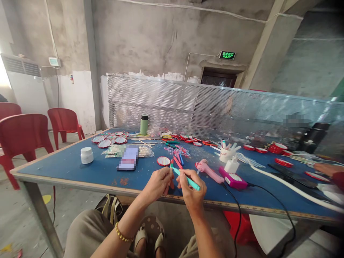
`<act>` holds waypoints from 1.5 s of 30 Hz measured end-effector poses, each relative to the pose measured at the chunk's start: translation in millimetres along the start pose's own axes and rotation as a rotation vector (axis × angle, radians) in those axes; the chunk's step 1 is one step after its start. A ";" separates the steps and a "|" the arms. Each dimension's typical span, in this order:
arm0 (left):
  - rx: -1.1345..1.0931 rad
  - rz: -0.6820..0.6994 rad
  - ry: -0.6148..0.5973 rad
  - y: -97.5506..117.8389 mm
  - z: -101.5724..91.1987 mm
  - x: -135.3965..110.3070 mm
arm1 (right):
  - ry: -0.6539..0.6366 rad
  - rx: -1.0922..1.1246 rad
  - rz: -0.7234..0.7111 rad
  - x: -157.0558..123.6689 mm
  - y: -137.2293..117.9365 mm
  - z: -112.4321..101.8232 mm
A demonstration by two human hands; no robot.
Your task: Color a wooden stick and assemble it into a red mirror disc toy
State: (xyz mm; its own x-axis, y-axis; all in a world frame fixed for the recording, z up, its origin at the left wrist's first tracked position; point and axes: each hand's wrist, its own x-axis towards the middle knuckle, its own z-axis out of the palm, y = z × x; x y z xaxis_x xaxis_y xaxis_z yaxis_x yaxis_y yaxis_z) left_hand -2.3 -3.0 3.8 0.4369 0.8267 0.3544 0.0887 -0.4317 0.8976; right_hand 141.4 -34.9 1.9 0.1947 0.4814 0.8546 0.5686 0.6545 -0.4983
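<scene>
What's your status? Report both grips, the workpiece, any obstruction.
Left grip holding red-and-green stick. Right grip holding teal pen, tip close to stick. Red-rimmed disc, loose pens just beyond, not between grips.

place: workshop | bare concrete wall (139, 39) | lit exit sign (227, 55) | blue-topped workbench (64, 173) | perforated metal screen (166, 96)

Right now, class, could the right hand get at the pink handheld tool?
Probably yes. The pink handheld tool lies close to the right hand, on its right side, with nothing seen between them. The hand grips a teal pen, though, which it would likely need to put down first.
</scene>
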 end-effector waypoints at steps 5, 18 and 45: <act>-0.004 -0.001 -0.002 0.0 0.3 -0.1 | -0.009 -0.005 -0.007 0.2 0.1 -0.4; -0.001 -0.017 -0.001 2.7 -0.1 -0.4 | 0.024 0.061 0.004 0.2 -1.6 0.1; -0.008 -0.003 0.002 -0.2 0.5 0.3 | 0.000 0.006 -0.037 0.6 2.7 0.7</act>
State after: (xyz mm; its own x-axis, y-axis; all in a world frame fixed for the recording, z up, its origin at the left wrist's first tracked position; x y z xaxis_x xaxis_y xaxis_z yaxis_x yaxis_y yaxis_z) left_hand -1.7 -2.8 3.5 0.4352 0.8287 0.3519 0.0833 -0.4263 0.9008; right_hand 142.5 -32.5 0.9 0.1734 0.4569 0.8725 0.5708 0.6753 -0.4670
